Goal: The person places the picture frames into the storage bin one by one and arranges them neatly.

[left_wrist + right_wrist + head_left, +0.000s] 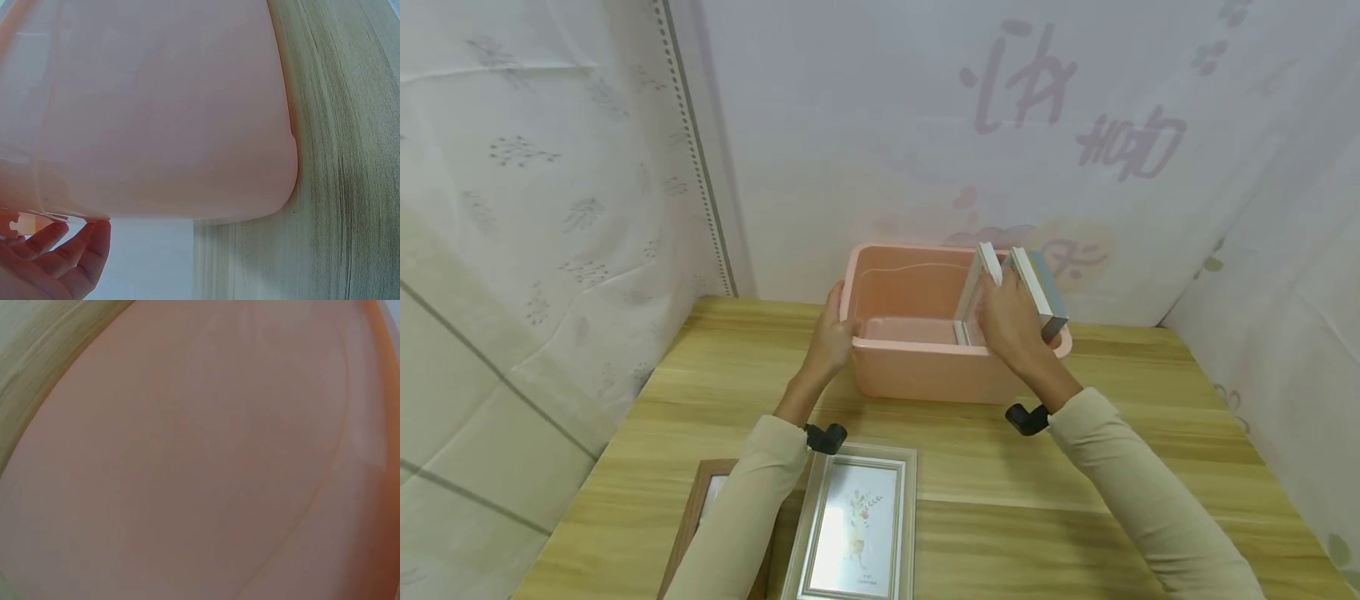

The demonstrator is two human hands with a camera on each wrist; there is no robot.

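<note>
A pink plastic basin [932, 375] stands at the back of the table. My left hand [829, 340] grips its left rim; in the left wrist view the left hand's fingers [94, 253] touch the basin wall [169, 112]. Inside the basin's right half, my right hand [1009, 321] holds a white picture frame [968, 287] standing on edge and leaning. Right of that hand, a white-edged frame [1032, 282] and a grey-blue one [1049, 287] stand close together against the basin's right end. Only the basin's outer wall [187, 456] fills the right wrist view; the right hand's fingertips are partly hidden.
On the near part of the wooden table [1000, 533] lies a silver-gold picture frame [907, 517] with a flower print. A brown wooden frame [688, 521] lies left of it, partly under my left sleeve. Patterned cloth walls [850, 125] enclose the table's back and sides.
</note>
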